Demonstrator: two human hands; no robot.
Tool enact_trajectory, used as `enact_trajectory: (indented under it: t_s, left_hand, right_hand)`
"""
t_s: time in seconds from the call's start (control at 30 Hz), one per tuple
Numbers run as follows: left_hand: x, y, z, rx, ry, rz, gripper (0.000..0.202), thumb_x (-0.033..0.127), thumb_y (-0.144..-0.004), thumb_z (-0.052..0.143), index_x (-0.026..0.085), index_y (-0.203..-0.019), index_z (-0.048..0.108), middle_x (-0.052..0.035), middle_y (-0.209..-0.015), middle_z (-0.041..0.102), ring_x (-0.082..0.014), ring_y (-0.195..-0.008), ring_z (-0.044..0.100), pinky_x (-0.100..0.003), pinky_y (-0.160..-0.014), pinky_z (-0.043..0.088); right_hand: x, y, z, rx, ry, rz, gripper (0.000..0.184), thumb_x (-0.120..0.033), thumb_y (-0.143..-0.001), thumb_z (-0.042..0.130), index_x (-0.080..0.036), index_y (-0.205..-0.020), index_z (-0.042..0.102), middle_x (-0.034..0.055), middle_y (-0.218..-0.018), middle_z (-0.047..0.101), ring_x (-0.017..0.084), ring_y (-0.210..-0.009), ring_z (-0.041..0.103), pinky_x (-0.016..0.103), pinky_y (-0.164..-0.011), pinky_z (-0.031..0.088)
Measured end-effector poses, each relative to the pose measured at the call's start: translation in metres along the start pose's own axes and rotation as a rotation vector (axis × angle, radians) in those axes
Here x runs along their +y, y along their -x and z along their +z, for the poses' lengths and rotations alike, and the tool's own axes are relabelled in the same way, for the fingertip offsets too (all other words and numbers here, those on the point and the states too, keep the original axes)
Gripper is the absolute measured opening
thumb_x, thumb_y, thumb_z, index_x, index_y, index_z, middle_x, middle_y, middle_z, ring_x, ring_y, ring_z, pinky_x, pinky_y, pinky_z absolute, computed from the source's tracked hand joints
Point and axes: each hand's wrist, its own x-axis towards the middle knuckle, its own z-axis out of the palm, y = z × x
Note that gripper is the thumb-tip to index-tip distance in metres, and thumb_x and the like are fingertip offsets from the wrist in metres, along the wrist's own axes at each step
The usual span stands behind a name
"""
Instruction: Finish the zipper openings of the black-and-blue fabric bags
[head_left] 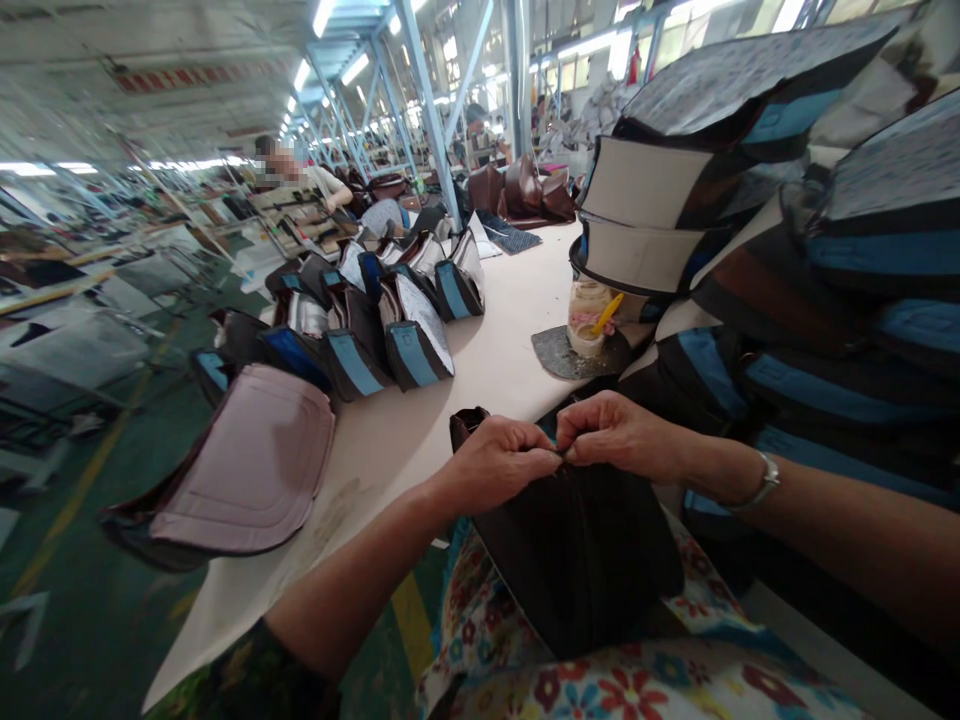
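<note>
Now our left hand (504,462) and right hand (619,435) pinch, close together, at the upper end of the dark bag (600,555). The bag rests on our flowered cloth (637,685), nearer us than the pot (586,345); blue-striped bags (417,355) stand left of the pot.
</note>
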Motion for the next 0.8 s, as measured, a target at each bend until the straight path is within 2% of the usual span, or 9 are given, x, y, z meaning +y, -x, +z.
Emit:
enact_trajectory:
  t_s: [0.13, 0.2, 0.27, 0.4, 0.5, 0.57, 0.63, 0.7, 0.8]
  left_hand:
    - [-0.007, 0.006, 0.002, 0.104, -0.481, 0.280, 0.024, 0.020, -0.091, 0.043, 0.015, -0.074, 0.059, -0.0019, -0.072, 0.056, -0.0147, -0.070, 0.052, -0.028, -0.067, 0.038]
    - [-0.011, 0.010, 0.004, 0.128, -0.605, 0.321, 0.025, 0.021, -0.093, 0.039, 0.015, -0.081, 0.059, -0.0050, -0.079, 0.059, -0.0168, -0.075, 0.055, -0.029, -0.069, 0.040]
    - [-0.014, 0.013, 0.006, 0.137, -0.615, 0.326, 0.026, 0.021, -0.094, 0.036, 0.015, -0.086, 0.060, -0.0068, -0.083, 0.060, -0.0177, -0.076, 0.057, -0.029, -0.069, 0.042]
    - [-0.013, 0.015, 0.003, 0.115, -0.376, 0.292, 0.026, 0.021, -0.094, 0.040, 0.014, -0.090, 0.065, -0.0075, -0.086, 0.065, -0.0177, -0.080, 0.059, -0.029, -0.075, 0.044]
    - [-0.010, 0.013, -0.003, 0.062, -0.089, 0.160, 0.032, 0.029, -0.095, 0.044, 0.014, -0.084, 0.069, -0.0058, -0.081, 0.067, -0.0164, -0.077, 0.058, -0.027, -0.073, 0.043]
    - [-0.010, 0.011, -0.005, 0.052, 0.109, 0.047, 0.043, 0.040, -0.097, 0.041, 0.013, -0.082, 0.071, -0.0056, -0.081, 0.067, -0.0155, -0.076, 0.057, -0.026, -0.070, 0.042]
    - [-0.012, 0.008, -0.005, -0.018, 0.286, -0.071, 0.051, 0.052, -0.096, 0.041, 0.012, -0.078, 0.069, -0.0028, -0.072, 0.062, -0.0126, -0.065, 0.051, -0.025, -0.060, 0.038]
    - [-0.014, 0.005, -0.002, -0.136, 0.405, -0.152, 0.051, 0.060, -0.088, 0.051, 0.013, -0.071, 0.061, 0.0028, -0.060, 0.049, -0.0089, -0.053, 0.037, -0.023, -0.050, 0.028]
    - [-0.013, 0.003, 0.001, -0.210, 0.410, -0.129, 0.046, 0.058, -0.083, 0.061, 0.015, -0.069, 0.054, 0.0059, -0.059, 0.037, -0.0077, -0.053, 0.029, -0.023, -0.049, 0.021]
  right_hand:
    - [0.000, 0.001, 0.001, 0.030, 0.066, -0.005, 0.011, -0.024, -0.072, 0.060, -0.013, -0.071, 0.063, -0.0032, -0.059, 0.050, 0.009, -0.055, 0.036, 0.024, -0.052, 0.026]
    - [0.003, 0.001, 0.003, 0.077, 0.144, -0.042, 0.009, -0.022, -0.073, 0.060, -0.013, -0.072, 0.064, -0.0021, -0.062, 0.054, 0.010, -0.057, 0.040, 0.024, -0.053, 0.030]
    - [0.006, 0.002, 0.005, 0.146, 0.222, -0.091, 0.007, -0.018, -0.073, 0.060, -0.014, -0.075, 0.066, -0.0007, -0.066, 0.058, 0.011, -0.061, 0.046, 0.024, -0.056, 0.034]
    - [0.010, 0.006, 0.009, 0.219, 0.351, -0.212, 0.008, -0.013, -0.074, 0.060, -0.016, -0.078, 0.067, 0.0008, -0.073, 0.061, 0.013, -0.066, 0.052, 0.024, -0.061, 0.039]
    - [0.007, 0.010, 0.008, 0.183, 0.472, -0.375, 0.008, -0.012, -0.078, 0.060, -0.017, -0.078, 0.067, 0.0009, -0.074, 0.059, 0.013, -0.068, 0.053, 0.024, -0.062, 0.039]
    - [0.006, 0.012, 0.005, 0.131, 0.562, -0.488, 0.010, -0.013, -0.081, 0.058, -0.018, -0.082, 0.067, 0.0021, -0.076, 0.057, 0.013, -0.068, 0.053, 0.025, -0.063, 0.039]
    - [0.007, 0.014, 0.003, 0.104, 0.688, -0.602, 0.013, -0.013, -0.084, 0.055, -0.018, -0.085, 0.067, 0.0039, -0.078, 0.057, 0.014, -0.071, 0.052, 0.028, -0.067, 0.040]
    - [0.010, 0.017, 0.000, 0.095, 0.842, -0.711, 0.015, -0.013, -0.086, 0.053, -0.019, -0.087, 0.066, 0.0052, -0.079, 0.057, 0.017, -0.074, 0.051, 0.033, -0.076, 0.041]
    - [0.014, 0.023, -0.002, 0.079, 0.947, -0.790, 0.014, -0.015, -0.087, 0.053, -0.020, -0.090, 0.066, 0.0058, -0.081, 0.059, 0.018, -0.078, 0.051, 0.039, -0.088, 0.039]
